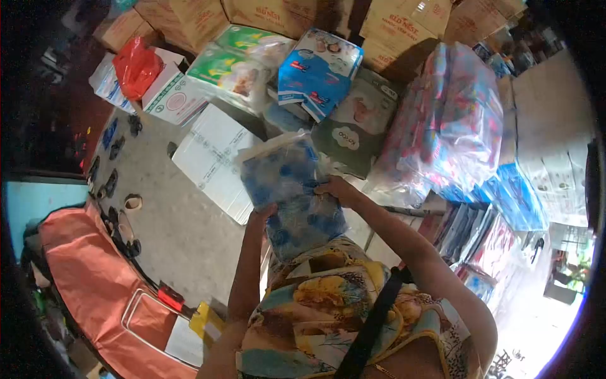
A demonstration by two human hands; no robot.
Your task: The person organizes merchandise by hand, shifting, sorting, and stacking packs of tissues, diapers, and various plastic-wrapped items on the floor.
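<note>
In front of my body I hold a clear plastic-wrapped pack with blue and whitish contents [283, 169]. My left hand [267, 212] is closed on its left edge, around mid-height. On the opposite edge, the fingers of my right hand [331, 188] grip the same pack. What exactly lies inside the wrapping I cannot make out. Just beyond it, a flat white carton [213, 155] lies on the floor to the left. A grey-green printed package [356, 120] lies behind to the right, with a blue printed package [319, 69] partly over it.
Brown cartons [398, 28] line the back. Green-and-white packs [237, 60] and a red plastic bag [136, 66] sit at the back left. A tall plastic-wrapped pink-blue bundle [448, 120] stands right. Shoes [126, 230] and an orange-covered surface [88, 271] are on the left.
</note>
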